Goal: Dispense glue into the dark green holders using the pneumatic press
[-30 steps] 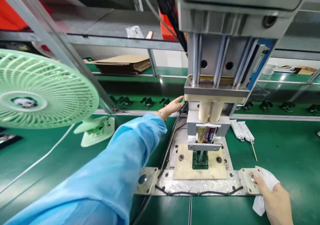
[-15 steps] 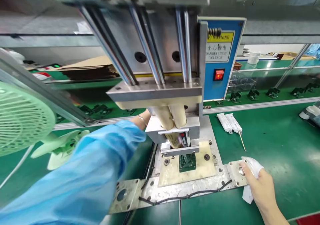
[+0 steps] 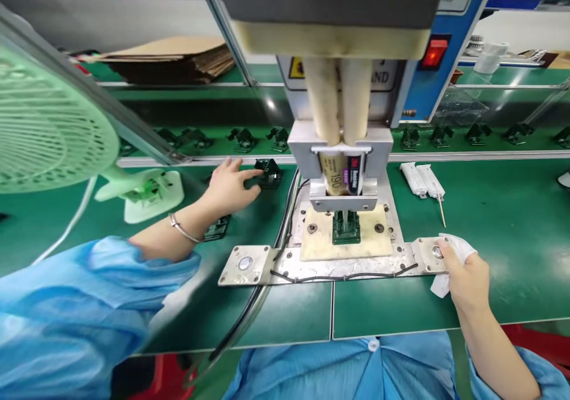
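My left hand (image 3: 232, 187) has its fingers spread over the bench, its fingertips beside a small black bracket-like part (image 3: 268, 174). Another dark part (image 3: 217, 228) lies partly behind that wrist. My right hand (image 3: 468, 276) grips a white tissue (image 3: 442, 285), with the thumb on the round button (image 3: 437, 251) at the press base's right end. In the middle, the press holds a twin adhesive cartridge (image 3: 342, 174) upright below two cream plungers (image 3: 341, 100). Under its nozzle a dark part (image 3: 346, 229) sits on the cream fixture plate (image 3: 314, 247).
At left stands a green fan (image 3: 154, 195). Two white tubes (image 3: 421, 180) and a thin wooden stick (image 3: 442, 210) lie to the right. Several black parts (image 3: 477, 133) line the back rail. Black cables (image 3: 285, 228) run past the press's left side. A second button (image 3: 244, 263) is at the base's left end.
My left hand has come out from behind the press to the left, fingers now in sight. The view has tilted downward. My right hand stays at the right button with the tissue.
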`<state>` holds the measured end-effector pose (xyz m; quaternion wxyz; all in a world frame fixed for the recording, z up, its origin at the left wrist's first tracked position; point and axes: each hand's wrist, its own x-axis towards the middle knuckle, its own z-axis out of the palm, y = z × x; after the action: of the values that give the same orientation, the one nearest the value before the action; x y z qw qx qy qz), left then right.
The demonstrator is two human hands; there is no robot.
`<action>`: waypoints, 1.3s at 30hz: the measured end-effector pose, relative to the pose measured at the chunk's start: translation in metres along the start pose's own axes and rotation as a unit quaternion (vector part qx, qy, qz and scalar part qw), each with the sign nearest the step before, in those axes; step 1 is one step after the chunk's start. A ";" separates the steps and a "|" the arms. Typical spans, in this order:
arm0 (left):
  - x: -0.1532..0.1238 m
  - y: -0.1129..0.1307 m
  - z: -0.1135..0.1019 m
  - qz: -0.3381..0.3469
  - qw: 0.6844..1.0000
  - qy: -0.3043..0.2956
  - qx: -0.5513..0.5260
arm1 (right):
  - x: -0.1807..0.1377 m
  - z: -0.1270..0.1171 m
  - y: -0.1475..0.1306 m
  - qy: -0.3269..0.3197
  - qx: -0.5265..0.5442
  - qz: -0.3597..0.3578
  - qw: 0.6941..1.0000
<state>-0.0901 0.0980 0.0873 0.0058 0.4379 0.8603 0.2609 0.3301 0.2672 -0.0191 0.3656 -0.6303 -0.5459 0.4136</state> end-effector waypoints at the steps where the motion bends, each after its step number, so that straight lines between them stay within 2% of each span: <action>1: -0.008 0.001 -0.003 -0.001 1.000 0.003 0.008 | 0.000 0.000 0.000 0.001 0.002 -0.004 1.000; 6: -0.057 0.020 -0.011 -0.005 1.000 0.005 -0.009 | 0.002 -0.001 0.000 0.004 0.012 -0.013 1.000; 11: -0.090 0.023 0.009 0.075 0.977 -0.173 -0.096 | 0.002 -0.002 0.000 0.010 0.013 -0.026 1.000; 13: -0.095 0.022 0.018 0.058 0.977 -0.179 -0.106 | 0.001 -0.002 0.000 0.010 0.018 -0.030 0.999; 17: -0.100 0.020 0.023 -0.014 0.985 -0.130 -0.114 | -0.001 -0.003 -0.001 0.010 0.022 -0.034 0.999; 26: -0.103 0.025 0.017 -0.065 0.977 -0.135 -0.150 | -0.002 -0.004 0.003 0.014 0.031 -0.028 0.999; 30: -0.102 0.021 0.018 -0.055 0.979 -0.140 -0.141 | 0.000 -0.005 0.005 0.012 0.020 -0.034 0.999; 34: -0.098 0.023 0.014 -0.004 0.989 -0.125 -0.079 | -0.002 -0.006 0.002 0.014 0.017 -0.024 0.999; 36: -0.093 0.034 0.011 0.026 0.988 -0.133 -0.075 | -0.004 -0.006 0.001 0.016 0.019 -0.026 0.999; 39: -0.082 0.060 0.012 0.040 0.973 -0.188 -0.125 | -0.004 -0.006 -0.001 0.024 0.007 -0.023 0.999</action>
<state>0.0087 0.0705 0.0861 0.2114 0.5089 0.7864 0.2790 0.3352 0.2630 -0.0158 0.3924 -0.6247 -0.5486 0.3934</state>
